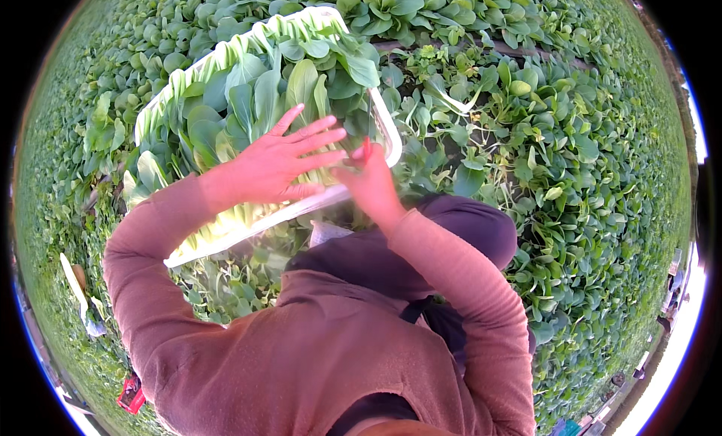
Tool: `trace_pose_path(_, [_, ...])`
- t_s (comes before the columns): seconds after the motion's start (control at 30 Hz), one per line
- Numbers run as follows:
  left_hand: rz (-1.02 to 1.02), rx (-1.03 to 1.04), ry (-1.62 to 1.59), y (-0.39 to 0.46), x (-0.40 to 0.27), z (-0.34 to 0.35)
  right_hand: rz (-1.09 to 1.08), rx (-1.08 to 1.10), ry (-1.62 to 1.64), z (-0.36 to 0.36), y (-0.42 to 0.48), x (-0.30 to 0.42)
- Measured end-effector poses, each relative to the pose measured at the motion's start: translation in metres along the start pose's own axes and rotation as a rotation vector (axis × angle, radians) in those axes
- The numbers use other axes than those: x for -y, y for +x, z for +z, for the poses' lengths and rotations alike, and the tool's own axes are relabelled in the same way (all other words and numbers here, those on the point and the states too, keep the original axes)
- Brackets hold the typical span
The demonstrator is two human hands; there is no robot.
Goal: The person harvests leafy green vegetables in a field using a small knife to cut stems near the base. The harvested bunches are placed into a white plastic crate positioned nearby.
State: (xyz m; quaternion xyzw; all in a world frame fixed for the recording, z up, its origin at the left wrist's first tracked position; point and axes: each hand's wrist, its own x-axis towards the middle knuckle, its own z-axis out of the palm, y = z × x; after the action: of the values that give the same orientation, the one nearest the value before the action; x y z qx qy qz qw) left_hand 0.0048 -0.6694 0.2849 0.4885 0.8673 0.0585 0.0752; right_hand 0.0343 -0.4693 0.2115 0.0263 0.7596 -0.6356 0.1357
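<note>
A white plastic crate (pixel 386 125) lies before me, with leafy greens like bok choy (pixel 242 97) laid in it, pale stalks along the far rim and more stalks near the close rim. Over its near part my left hand (pixel 282 162) is spread, fingers apart, with nothing in it. At the crate's right near corner, my right hand (pixel 372 179) is closed around the red handle of a small knife (pixel 368 140); its thin blade points away from me over the crate's right end.
Dense leafy plants (pixel 586 148) grow all around. Cut or fallen leaves and stalks (pixel 459 103) lie right of the crate. My bent knee (pixel 479 227) is close to its near right corner. A red object (pixel 131 395) lies at the lower left.
</note>
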Motion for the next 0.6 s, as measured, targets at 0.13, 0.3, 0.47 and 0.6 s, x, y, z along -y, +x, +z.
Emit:
trace_pose_path(0.13, [-0.096, 0.008, 0.065, -0.002, 0.009, 0.038, 0.046, -0.004, 0.079, 0.000, 0.003, -0.008])
trace_pose_path(0.3, [-0.098, 0.074, 0.049, -0.005, 0.029, 0.071, -0.086, -0.016, 0.140, 0.007, 0.006, -0.008])
trace_pose_path(0.47, [-0.072, 0.143, 0.113, 0.022, 0.025, 0.092, -0.222, -0.113, 0.152, -0.041, -0.004, 0.023])
trace_pose_path(0.6, [-0.084, 0.209, 0.063, 0.011, 0.016, 0.070, -0.321, -0.121, 0.367, -0.126, -0.049, 0.039])
